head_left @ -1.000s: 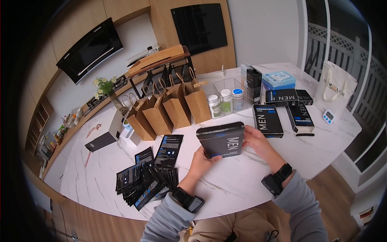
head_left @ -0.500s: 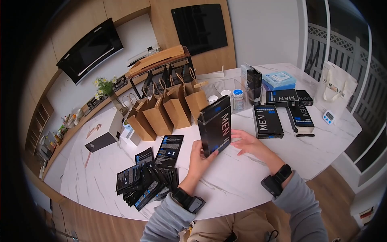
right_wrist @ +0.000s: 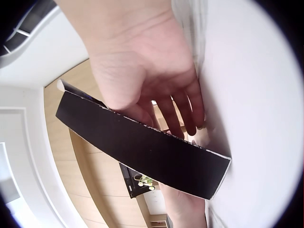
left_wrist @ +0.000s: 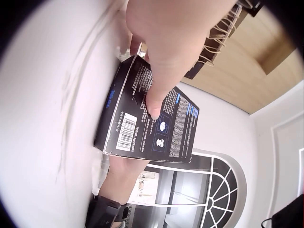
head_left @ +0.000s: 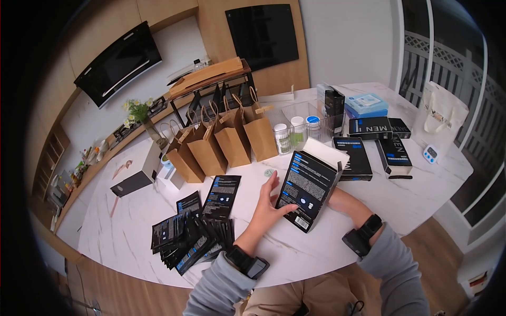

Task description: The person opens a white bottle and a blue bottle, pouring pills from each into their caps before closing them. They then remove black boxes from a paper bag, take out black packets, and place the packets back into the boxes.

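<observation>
My left hand [head_left: 265, 209] grips a black box [head_left: 310, 189], its thumb across the printed back and its fingers behind. The box tilts above the marble table, and its far end flap [head_left: 328, 152] stands unfolded, showing white inside. In the left wrist view, the barcode [left_wrist: 125, 134] faces the camera beside the thumb. My right hand [head_left: 348, 204] is partly hidden behind the box in the head view. The right wrist view shows that hand [right_wrist: 147, 66] at the box's far face, palm turned to the camera and fingers loosely extended.
Black sachets [head_left: 192, 237] lie heaped at the left. Several brown paper bags [head_left: 232, 139] stand behind, beside a clear organizer [head_left: 332, 124] with white bottles. More black boxes [head_left: 357, 163], blue packs [head_left: 369, 108], a timer [head_left: 429, 154] and a white bag [head_left: 440, 113] sit at the right.
The box has turned from its MEN-marked side to its printed back, and its end flap now shows unfolded. My right hand has moved from the box's right side to behind it.
</observation>
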The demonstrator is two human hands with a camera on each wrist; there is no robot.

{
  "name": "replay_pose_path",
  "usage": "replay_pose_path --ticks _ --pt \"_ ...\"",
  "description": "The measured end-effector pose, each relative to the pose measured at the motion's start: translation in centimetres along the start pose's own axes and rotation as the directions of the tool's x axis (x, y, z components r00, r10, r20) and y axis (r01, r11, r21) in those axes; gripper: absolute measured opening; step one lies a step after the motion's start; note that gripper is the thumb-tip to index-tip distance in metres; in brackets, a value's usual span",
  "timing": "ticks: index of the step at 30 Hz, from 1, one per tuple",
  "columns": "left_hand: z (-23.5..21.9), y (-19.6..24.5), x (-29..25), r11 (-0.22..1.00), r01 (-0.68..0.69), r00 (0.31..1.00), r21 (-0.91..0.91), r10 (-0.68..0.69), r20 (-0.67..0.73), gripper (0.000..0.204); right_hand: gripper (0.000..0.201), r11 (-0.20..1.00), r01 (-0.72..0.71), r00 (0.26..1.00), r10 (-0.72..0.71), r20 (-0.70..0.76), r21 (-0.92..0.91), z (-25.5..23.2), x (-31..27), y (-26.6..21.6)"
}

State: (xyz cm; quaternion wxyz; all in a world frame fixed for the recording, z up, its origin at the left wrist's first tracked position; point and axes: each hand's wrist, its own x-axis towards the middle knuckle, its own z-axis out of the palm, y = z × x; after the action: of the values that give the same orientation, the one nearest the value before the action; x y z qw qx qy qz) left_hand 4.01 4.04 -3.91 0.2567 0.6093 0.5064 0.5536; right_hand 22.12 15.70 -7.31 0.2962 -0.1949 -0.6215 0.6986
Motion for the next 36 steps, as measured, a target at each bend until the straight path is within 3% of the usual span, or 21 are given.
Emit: replay_pose_path --ticks 1,2,4,6,8,9,10,13,15,18,20,23,27,30,32,34,36 --pt "0.0 -0.2 0.0 0.964 0.115 0.990 -0.241 -0.092 0.106 0.098 0.039 0.999 -0.026 1.000 0.025 0.014 0.030 0.1 0.0 -0.4" --pt "0.0 -0.3 0.1 0.964 0.113 0.991 -0.241 -0.090 0.103 0.098 0.043 0.997 -0.051 0.998 0.049 0.028 0.061 0.2 -0.1 -0.9" --pt "0.1 -0.1 0.2 0.971 0.127 0.965 -0.203 -0.074 0.250 0.094 0.040 0.991 -0.071 0.997 0.072 -0.002 0.113 0.8 -1.0 -2.3" --pt "0.3 -0.2 0.2 0.961 0.143 0.962 -0.238 -0.079 0.259 0.089 0.037 0.982 -0.089 0.995 0.096 -0.034 0.167 0.9 -1.1 -2.7" --pt "0.3 -0.2 0.0 0.950 0.159 0.960 -0.270 -0.084 0.269 0.085 0.033 0.966 -0.026 0.967 0.089 -0.239 0.256 0.9 -0.9 -3.0" --pt "0.3 -0.2 -0.2 0.961 0.191 0.969 -0.199 -0.153 0.192 0.078 0.034 0.953 0.063 0.986 -0.014 -0.164 0.297 0.7 -1.2 -3.6" --pt "0.3 -0.1 -0.3 0.965 0.229 0.970 -0.130 -0.215 0.109 0.072 0.033 0.942 0.069 0.989 -0.021 -0.147 0.330 0.7 -1.3 -4.4" --pt "0.1 1.0 -0.2 0.979 0.150 0.989 -0.138 -0.148 0.023 0.065 0.039 0.935 0.129 0.992 -0.124 -0.036 0.329 0.9 -1.2 -5.2" --pt "-0.1 0.8 -0.1 0.996 0.023 0.997 -0.089 -0.030 -0.072 0.071 0.040 0.973 0.109 0.994 -0.109 -0.012 0.203 1.4 -1.2 -5.1" --pt "-0.2 3.2 -0.4 0.992 -0.054 0.990 -0.113 0.038 -0.133 0.078 0.043 0.992 0.120 0.991 -0.122 0.057 0.043 2.1 -1.6 -5.3" --pt "-0.4 3.4 -0.6 0.992 -0.070 0.990 -0.108 0.056 -0.130 0.083 0.047 0.994 0.084 0.993 -0.089 0.074 0.073 2.0 -1.7 -5.4" --pt "-0.7 3.2 -0.8 0.973 -0.205 0.960 0.110 0.222 -0.173 0.082 0.047 0.999 0.032 0.986 -0.036 0.165 0.024 1.9 -1.8 -5.4" --pt "-1.0 2.9 -0.9 0.960 -0.229 0.959 0.161 0.251 -0.130 0.075 0.047 0.998 0.063 0.983 -0.061 0.175 -0.004 1.7 -1.8 -5.2" --pt "-1.2 4.6 -0.4 0.983 -0.184 0.971 0.018 0.184 -0.152 0.064 0.047 0.999 0.048 0.981 -0.042 0.192 -0.026 1.9 -2.0 -5.6" --pt "-1.3 4.8 -0.2 0.989 -0.085 0.980 -0.123 0.060 -0.190 0.056 0.053 0.997 0.005 0.977 0.012 0.213 -0.076 1.8 -1.7 -5.1" --pt "-1.3 3.8 -0.1 0.989 -0.045 0.978 -0.139 0.015 -0.206 0.053 0.060 0.997 0.027 0.972 -0.008 0.236 -0.079 1.8 -1.6 -4.6" --pt "-1.5 1.8 0.2 0.959 0.109 0.976 -0.260 -0.152 -0.154 0.050 0.064 0.995 -0.068 0.980 0.081 0.184 -0.080 2.3 -2.1 -5.4"
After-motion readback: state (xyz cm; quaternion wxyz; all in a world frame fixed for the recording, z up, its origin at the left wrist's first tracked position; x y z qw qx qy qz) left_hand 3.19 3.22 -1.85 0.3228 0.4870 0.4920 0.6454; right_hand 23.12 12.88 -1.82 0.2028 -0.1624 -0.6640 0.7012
